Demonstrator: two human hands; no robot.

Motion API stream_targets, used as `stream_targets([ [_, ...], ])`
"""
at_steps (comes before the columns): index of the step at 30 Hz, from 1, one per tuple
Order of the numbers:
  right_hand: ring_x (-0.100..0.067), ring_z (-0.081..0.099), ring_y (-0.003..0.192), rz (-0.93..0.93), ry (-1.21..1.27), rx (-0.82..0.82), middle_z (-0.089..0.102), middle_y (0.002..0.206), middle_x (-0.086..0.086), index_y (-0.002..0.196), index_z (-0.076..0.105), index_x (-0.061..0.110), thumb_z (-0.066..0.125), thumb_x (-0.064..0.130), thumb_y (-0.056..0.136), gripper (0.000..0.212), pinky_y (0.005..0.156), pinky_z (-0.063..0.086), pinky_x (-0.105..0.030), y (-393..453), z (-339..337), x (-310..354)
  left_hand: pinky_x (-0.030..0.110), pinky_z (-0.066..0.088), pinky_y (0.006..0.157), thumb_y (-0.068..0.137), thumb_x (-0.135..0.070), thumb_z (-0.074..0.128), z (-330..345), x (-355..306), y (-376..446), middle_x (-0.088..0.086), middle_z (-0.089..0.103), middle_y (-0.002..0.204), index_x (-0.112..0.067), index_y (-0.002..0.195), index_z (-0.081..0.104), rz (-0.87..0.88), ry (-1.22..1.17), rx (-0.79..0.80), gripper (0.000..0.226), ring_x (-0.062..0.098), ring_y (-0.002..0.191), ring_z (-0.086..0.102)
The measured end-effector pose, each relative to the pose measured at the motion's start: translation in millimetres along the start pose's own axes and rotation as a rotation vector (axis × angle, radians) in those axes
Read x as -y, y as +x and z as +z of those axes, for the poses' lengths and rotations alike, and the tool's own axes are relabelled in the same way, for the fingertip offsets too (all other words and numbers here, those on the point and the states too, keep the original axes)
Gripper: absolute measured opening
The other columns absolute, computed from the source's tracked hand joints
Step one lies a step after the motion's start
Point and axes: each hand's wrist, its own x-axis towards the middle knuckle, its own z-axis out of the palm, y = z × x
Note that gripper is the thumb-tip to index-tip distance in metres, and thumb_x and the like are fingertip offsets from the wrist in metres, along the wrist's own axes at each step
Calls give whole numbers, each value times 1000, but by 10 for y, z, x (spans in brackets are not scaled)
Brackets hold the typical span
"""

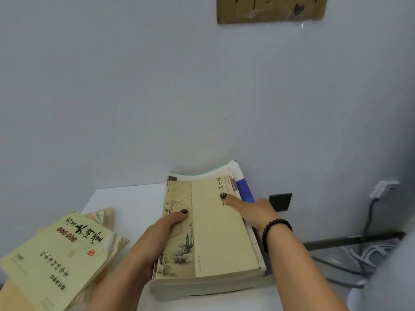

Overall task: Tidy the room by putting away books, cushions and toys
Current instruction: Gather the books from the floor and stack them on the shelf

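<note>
Hands clasp the stack of books [215, 232] on the white table [125, 198]: left hand [157, 239] grips its left edge, right hand [253, 212] its right, thumbs pressed on top. Left of the stack lies a yellow-green book [58, 259].

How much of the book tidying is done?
Partly done. Several books already sit in a stack on the white table. Both hands, left hand and right hand, grip that stack's sides, thumbs on the beige top book. The yellow-green book pile at the left remains messy. No cushions or toys show.
</note>
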Motion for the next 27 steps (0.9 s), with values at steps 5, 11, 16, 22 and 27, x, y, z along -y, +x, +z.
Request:
stream_targets([
  [5, -10, 55, 67, 15, -61, 34, 62, 79, 1, 80, 58, 14, 72, 54, 77, 43, 53, 41, -16, 0, -33, 30, 25, 23, 105, 107, -20, 12, -74, 46, 36, 23, 7, 160, 9, 145, -4, 107, 99, 82, 50, 28, 148, 17],
  [11, -6, 52, 65, -1, -219, 70, 57, 77, 4, 75, 53, 18, 63, 50, 87, 36, 51, 39, -16, -68, -92, 94, 37, 52, 86, 76, -85, 36, -157, 519, -75, 17, 72, 102, -9, 102, 71, 31, -113, 52, 87, 30, 96, 68],
  [16, -12, 55, 72, -19, -315, 42, 60, 85, 0, 84, 58, 14, 64, 45, 87, 32, 63, 44, -21, -131, -84, 122, 32, 46, 75, 89, -74, 15, -152, 538, -471, 8, 65, 94, -9, 106, 64, 125, 177, -245, 83, 21, 82, 57],
  [22, -26, 45, 125, -235, -503, -162, 39, 140, -7, 137, 41, 16, 61, 50, 87, 64, 97, 42, -37, -300, -47, 336, 33, 42, 67, 81, -79, -3, -180, 562, -760, -2, 60, 80, -20, 88, 56, 247, 212, -569, 84, 21, 79, 57],
  [27, -15, 47, 125, -404, -346, -76, 48, 138, 2, 132, 51, 19, 60, 41, 91, 47, 91, 37, -24, -486, 322, 410, 39, 53, 75, 73, -88, -1, -296, 751, -784, -9, 69, 77, -32, 83, 56, 310, -87, -598, 81, 15, 78, 66],
])
